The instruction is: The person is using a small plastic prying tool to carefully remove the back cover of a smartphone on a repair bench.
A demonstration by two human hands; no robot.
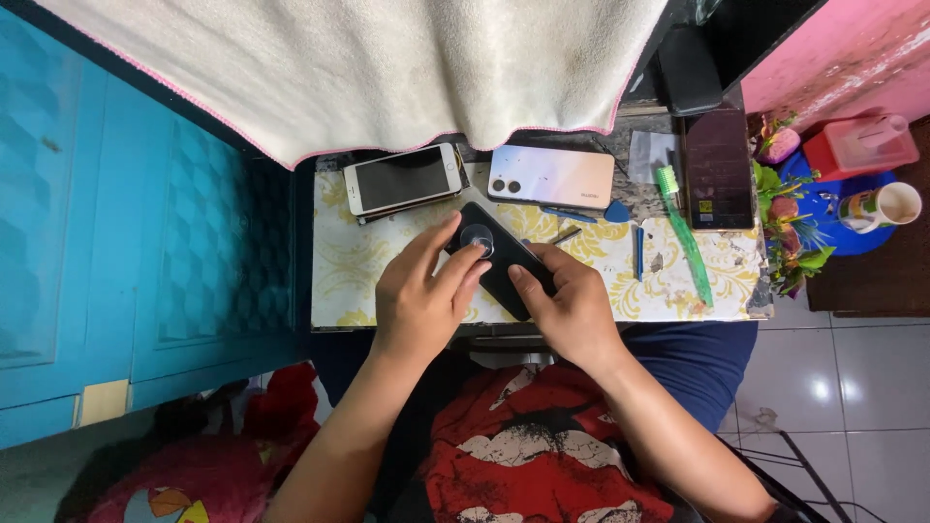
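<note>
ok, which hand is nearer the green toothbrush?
Right. The right hand holds the lower end of the black phone, just left of the green toothbrush. The left hand sits farther left, fingers on the suction cup.

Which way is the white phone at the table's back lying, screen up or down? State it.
Screen up. The white phone lies flat on the table, its dark glass, unlit, framed by white bezels facing the camera.

I note a turquoise panelled door or cabinet front [145,242] on the left, pink wall [852,58] upper right, pale glossy floor tiles [852,387] lower right, small table with yellow floral cover [358,261], cream towel [387,68] hanging above, even daylight.
</note>
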